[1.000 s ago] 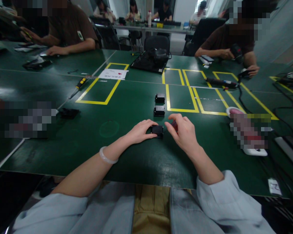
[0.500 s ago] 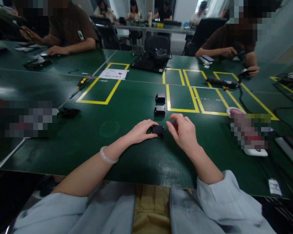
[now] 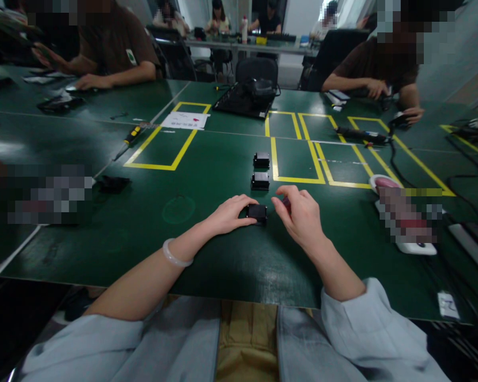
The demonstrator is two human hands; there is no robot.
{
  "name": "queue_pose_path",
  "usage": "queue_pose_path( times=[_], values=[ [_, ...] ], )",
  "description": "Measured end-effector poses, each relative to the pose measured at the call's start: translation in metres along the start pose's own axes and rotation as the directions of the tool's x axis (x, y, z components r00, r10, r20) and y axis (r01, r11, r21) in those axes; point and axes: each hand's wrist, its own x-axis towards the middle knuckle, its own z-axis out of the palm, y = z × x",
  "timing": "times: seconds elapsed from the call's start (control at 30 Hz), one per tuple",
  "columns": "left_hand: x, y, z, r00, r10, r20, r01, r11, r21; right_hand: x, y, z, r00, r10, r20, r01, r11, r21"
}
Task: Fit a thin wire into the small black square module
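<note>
My left hand (image 3: 236, 213) has its thumb and fingers around the left end of a small black block-shaped part (image 3: 257, 213) on the green table. To the right of that part, my right hand (image 3: 299, 212) is held slightly apart from it, fingers curled. A small dark reddish thing shows between its thumb and fingers, too hidden to name. Two similar black parts stand in a line beyond my hands, the nearer black part (image 3: 260, 181) and the farther black part (image 3: 262, 160).
A yellow-black screwdriver (image 3: 128, 141) lies at left, near a paper sheet (image 3: 186, 120). At right are a white-edged device (image 3: 418, 247), a black cylindrical tool (image 3: 362, 136) and cables. Yellow tape (image 3: 298, 181) outlines rectangles on the table. Co-workers sit opposite.
My hands and the black parts stay in place. The co-worker at far right has lowered the hand holding a dark tool; the one at far left has shifted a hand-held object.
</note>
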Motion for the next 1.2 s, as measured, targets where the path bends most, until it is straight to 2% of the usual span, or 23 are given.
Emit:
queue_pose_path(
  times=[0.7, 0.93, 1.2],
  values=[
    [-0.0003, -0.0006, -0.0003, 1.0, -0.003, 0.009, 0.003, 1.0, -0.003, -0.0013, 0.0015, 0.0019, 0.999, -0.02, -0.038, 0.02, 1.0, 0.0],
    [-0.0006, -0.0004, 0.0003, 1.0, 0.0, 0.003, 0.0, 1.0, -0.007, -0.0006, 0.0005, 0.0001, 1.0, 0.015, 0.008, -0.015, 1.0, 0.024],
    [-0.0006, -0.002, 0.0006, 1.0, 0.003, 0.002, -0.003, 1.0, -0.009, -0.0003, -0.001, 0.0001, 1.0, -0.025, -0.018, 0.025, 1.0, 0.005]
  ],
)
